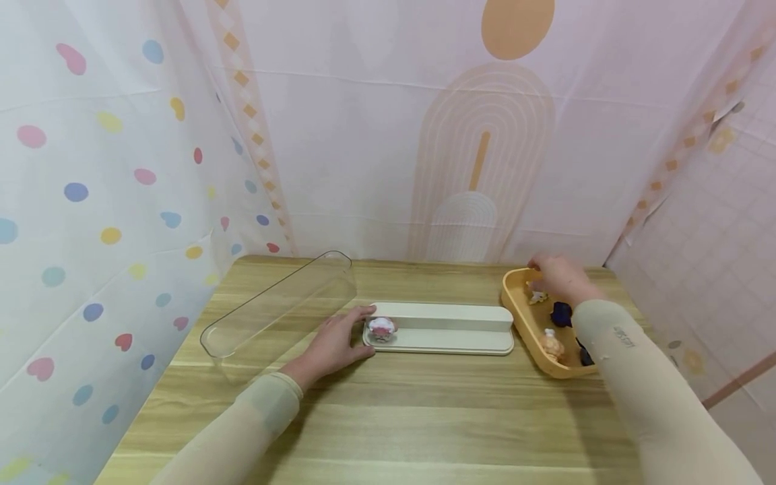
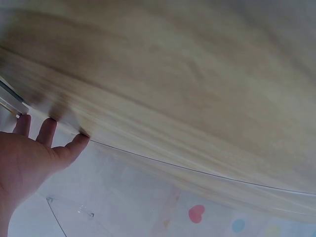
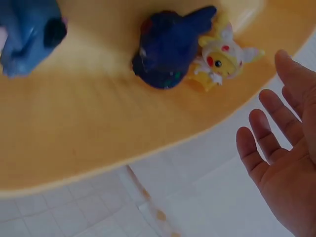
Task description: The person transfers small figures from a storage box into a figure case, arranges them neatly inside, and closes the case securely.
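My left hand is at the left end of a cream stepped display base, thumb by its near edge and fingertips by its far edge. A small pink-and-white figurine stands on that end, close to the fingers. Over the far end of an orange tray reaches my right hand. In the right wrist view its fingers are extended and hold nothing, beside a yellow-and-white figurine. A dark blue figurine and a lighter blue one lie farther along the tray.
A long clear plastic cover lies on the wooden table to the left of the base. A peach-coloured figurine sits in the near part of the tray. Patterned curtains hang behind and at the sides.
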Demonstrator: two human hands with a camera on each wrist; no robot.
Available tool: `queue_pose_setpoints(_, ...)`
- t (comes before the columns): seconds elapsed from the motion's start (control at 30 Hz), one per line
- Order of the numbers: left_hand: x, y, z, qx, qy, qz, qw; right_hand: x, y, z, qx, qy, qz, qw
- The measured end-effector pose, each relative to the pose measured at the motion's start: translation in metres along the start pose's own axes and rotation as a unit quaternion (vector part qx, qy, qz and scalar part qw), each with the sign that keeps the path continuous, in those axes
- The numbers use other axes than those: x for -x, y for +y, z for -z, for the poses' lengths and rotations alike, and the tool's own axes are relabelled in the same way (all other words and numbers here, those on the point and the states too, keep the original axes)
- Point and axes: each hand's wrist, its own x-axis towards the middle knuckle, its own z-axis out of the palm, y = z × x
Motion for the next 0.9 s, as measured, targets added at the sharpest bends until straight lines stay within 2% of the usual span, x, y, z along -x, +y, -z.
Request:
queue_pose_setpoints(0.2, 0.000, 0.000, 0.000, -0.001, -0.002, -0.001, 1.0000, -0.005, 0.001, -0.012, 0.009, -0.008, -0.001, 1.000)
queue_pose_setpoints(0.4, 0.001, -0.001, 0.000, -0.001, 0.000, -0.001, 1.0000, -0.008, 0.002, -0.021, 0.060, -0.020, 0.012, 0.998)
queue_pose_setpoints(0.9, 0.001, 0.000, 0.001, -0.007, 0.001, -0.007, 0.9999, -0.006, -0.003, -0.027, 0.154, -0.005, 0.029, 0.988)
